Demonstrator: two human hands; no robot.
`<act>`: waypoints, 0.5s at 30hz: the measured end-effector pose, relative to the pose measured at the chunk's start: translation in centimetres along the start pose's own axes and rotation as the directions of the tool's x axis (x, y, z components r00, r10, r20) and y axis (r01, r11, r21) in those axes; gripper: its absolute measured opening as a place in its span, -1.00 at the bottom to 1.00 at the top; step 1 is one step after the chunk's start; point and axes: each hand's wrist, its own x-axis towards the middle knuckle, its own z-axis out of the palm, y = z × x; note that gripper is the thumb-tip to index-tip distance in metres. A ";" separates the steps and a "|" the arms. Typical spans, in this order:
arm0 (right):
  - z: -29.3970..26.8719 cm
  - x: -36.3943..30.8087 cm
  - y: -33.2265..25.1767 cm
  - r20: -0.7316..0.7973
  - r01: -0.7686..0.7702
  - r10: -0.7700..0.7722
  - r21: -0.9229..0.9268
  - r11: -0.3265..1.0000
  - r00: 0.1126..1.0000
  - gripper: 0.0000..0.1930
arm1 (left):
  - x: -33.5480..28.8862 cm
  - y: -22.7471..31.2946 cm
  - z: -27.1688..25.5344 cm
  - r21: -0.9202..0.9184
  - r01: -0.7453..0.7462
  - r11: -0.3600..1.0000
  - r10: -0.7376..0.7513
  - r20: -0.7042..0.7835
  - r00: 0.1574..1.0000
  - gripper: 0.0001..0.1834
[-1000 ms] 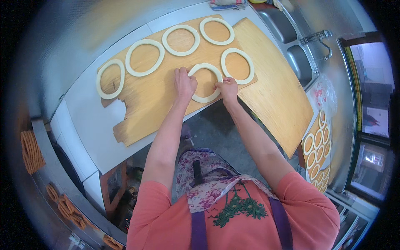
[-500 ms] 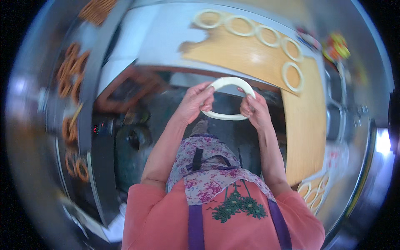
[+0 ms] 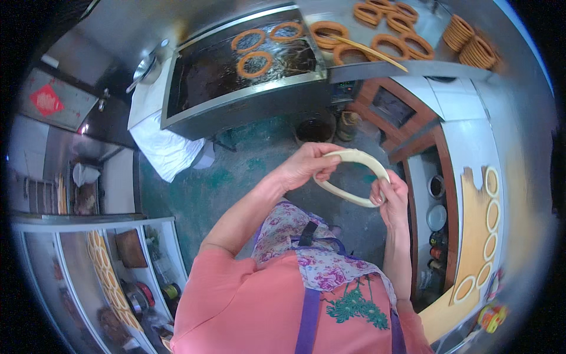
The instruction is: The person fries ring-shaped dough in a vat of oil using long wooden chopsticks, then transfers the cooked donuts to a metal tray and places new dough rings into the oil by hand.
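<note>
In front of my body, over the floor, a pale raw dough ring [image 3: 358,156] hangs between my two hands. My left hand [image 3: 311,162] is closed on its left side, with the thumb on top and the fingers curled underneath. On the opposite side, my right hand [image 3: 392,196] grips the ring with its fingers wrapped round the dough. The ring is stretched into a tilted oval. Ahead to the left stands a deep fryer [image 3: 242,97] with dark oil, where several browned rings [image 3: 254,76] float.
Right of the fryer, a metal counter [image 3: 407,71] bears several fried rings and a long wooden stick [image 3: 377,54]. At right, a wooden board [image 3: 471,236] holds several raw rings. A white cloth [image 3: 168,144] hangs by the fryer. Left behind, a shelf unit [image 3: 100,225] holds more raw rings.
I have turned left, so the fryer is now ahead and the board with raw rings has swung to the right. Both hands still hold the dough ring, now more tilted.
</note>
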 end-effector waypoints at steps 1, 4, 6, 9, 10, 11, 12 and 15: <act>2.5 2.4 0.7 0.041 -0.019 0.021 -0.059 0.998 0.999 -0.80 | -1.7 1.7 -2.1 0.020 -0.032 0.999 0.033 -0.050 0.998 -0.62; 10.1 9.7 2.2 0.165 -0.009 0.048 -0.227 0.974 0.985 -0.85 | -5.6 6.7 -8.1 0.116 -0.121 0.986 0.143 -0.208 0.968 -0.63; 15.4 15.0 3.7 0.201 0.012 0.067 -0.367 0.930 0.977 -0.85 | -7.6 10.0 -13.9 0.190 -0.168 0.967 0.214 -0.253 0.943 -0.64; 23.7 22.9 6.5 0.265 0.079 0.052 -0.458 0.885 0.963 -0.81 | -10.1 15.2 -23.1 0.320 -0.198 0.927 0.300 -0.309 0.903 -0.65; 26.1 25.8 7.9 0.282 0.091 0.055 -0.478 0.874 0.958 -0.79 | -10.6 17.2 -26.3 0.422 -0.199 0.884 0.351 -0.320 0.880 -0.66; 28.6 28.3 9.1 0.313 0.132 0.035 -0.498 0.857 0.949 -0.79 | -11.1 18.8 -29.6 0.456 -0.188 0.870 0.365 -0.337 0.868 -0.67; 30.5 30.9 10.3 0.331 0.149 0.079 -0.609 0.779 0.940 -0.78 | -11.5 19.8 -32.7 0.491 -0.177 0.853 0.381 -0.354 0.854 -0.69; 34.8 37.4 15.2 0.369 0.167 0.112 -0.643 0.747 0.922 -0.77 | -12.5 22.5 -40.3 0.599 -0.040 0.800 0.346 -0.406 0.846 -0.71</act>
